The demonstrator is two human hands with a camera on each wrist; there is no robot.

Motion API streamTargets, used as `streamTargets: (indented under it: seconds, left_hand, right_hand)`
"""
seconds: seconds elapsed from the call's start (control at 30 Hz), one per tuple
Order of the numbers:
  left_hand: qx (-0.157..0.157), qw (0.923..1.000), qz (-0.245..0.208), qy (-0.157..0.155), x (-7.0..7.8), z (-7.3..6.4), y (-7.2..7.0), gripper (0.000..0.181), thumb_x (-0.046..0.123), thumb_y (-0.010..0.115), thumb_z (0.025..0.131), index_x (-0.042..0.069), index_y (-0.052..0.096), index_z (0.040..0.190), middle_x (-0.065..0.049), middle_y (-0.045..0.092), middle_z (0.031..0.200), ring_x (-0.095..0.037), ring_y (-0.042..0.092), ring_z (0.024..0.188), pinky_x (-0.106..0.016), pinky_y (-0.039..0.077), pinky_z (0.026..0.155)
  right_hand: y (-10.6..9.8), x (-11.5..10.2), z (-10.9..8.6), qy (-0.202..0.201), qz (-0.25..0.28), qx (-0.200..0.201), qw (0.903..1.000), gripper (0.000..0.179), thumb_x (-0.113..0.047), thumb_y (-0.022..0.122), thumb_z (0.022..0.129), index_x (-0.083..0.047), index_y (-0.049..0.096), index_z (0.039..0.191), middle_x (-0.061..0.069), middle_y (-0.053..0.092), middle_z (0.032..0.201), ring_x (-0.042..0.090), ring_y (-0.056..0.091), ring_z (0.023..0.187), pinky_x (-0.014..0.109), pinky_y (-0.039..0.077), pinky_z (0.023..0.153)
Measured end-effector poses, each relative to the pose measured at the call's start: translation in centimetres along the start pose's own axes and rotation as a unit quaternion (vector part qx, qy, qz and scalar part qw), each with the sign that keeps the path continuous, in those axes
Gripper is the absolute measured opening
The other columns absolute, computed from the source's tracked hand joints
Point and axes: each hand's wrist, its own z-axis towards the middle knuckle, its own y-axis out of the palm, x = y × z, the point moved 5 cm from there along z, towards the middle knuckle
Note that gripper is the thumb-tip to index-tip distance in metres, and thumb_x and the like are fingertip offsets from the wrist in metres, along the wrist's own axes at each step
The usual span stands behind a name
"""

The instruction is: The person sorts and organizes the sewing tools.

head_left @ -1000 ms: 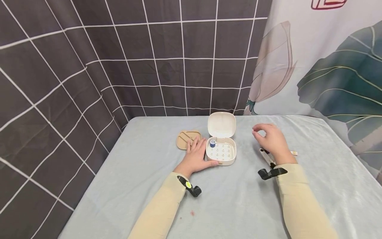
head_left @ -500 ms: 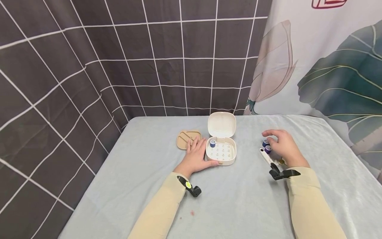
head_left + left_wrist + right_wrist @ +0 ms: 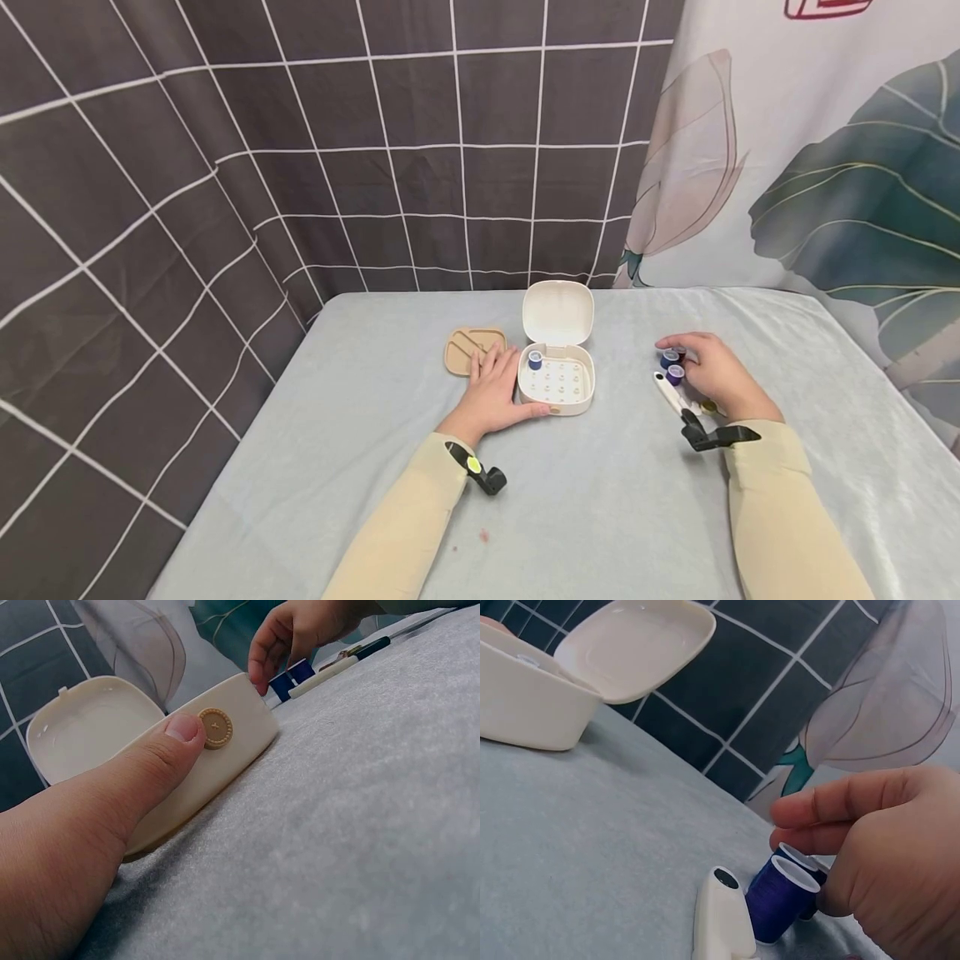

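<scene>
My left hand (image 3: 495,387) rests against the left side of an open cream sewing box (image 3: 575,406), its thumb on the front beside a tan button-shaped catch (image 3: 216,728). Inside, one blue thread spool (image 3: 535,360) stands at the back left of a pegged white tray (image 3: 555,387). On the right, my right hand (image 3: 723,375) is at a cluster of upright spools: a purple spool (image 3: 780,900), a blue spool (image 3: 669,358) and a darker one (image 3: 680,352). Thumb and fingers lie around the cluster's far side; whether they pinch a spool is hidden.
A tan compartment tray (image 3: 459,354) lies left of the box, partly under the left fingers. The box's lid (image 3: 558,312) stands raised at the back. A white-handled tool (image 3: 667,392) and small partly hidden items lie by the right wrist. Curtains hang behind the cloth-covered table (image 3: 600,500).
My right hand has moved right and lowered from above the table to the spools, uncovering several of them. My left hand and the box have stayed in place.
</scene>
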Motion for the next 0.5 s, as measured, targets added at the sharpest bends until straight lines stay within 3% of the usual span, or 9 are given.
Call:
streamTargets:
  seconds: [0.13,0.5]
  left_hand:
    - [-0.003,1.0,0.006,-0.001,-0.07,0.07,0.06,0.113,0.084,0.057,0.078,0.016,0.024,0.162,-0.008,0.026,0.166,-0.028,0.002,0.156,-0.055,-0.008,0.122]
    - [-0.007,0.9999,0.008,-0.006,-0.06,0.0,0.06,0.113,0.084,0.057,0.078,0.017,0.023,0.162,-0.006,0.026,0.166,-0.027,0.002,0.157,-0.054,-0.008,0.122]
  right_hand:
    - [0.06,0.04,0.07,-0.016,-0.012,-0.001,0.9998,0.044,0.021,0.048,0.081,0.001,0.072,0.112,0.027,0.067,0.115,0.046,0.057,0.114,0.063,0.039,0.098]
    - [-0.09,0.0,0.16,-0.006,-0.031,-0.01,0.9994,0.032,0.016,0.059,0.084,0.001,0.074,0.108,0.027,0.067,0.113,0.047,0.055,0.114,0.064,0.038,0.1]
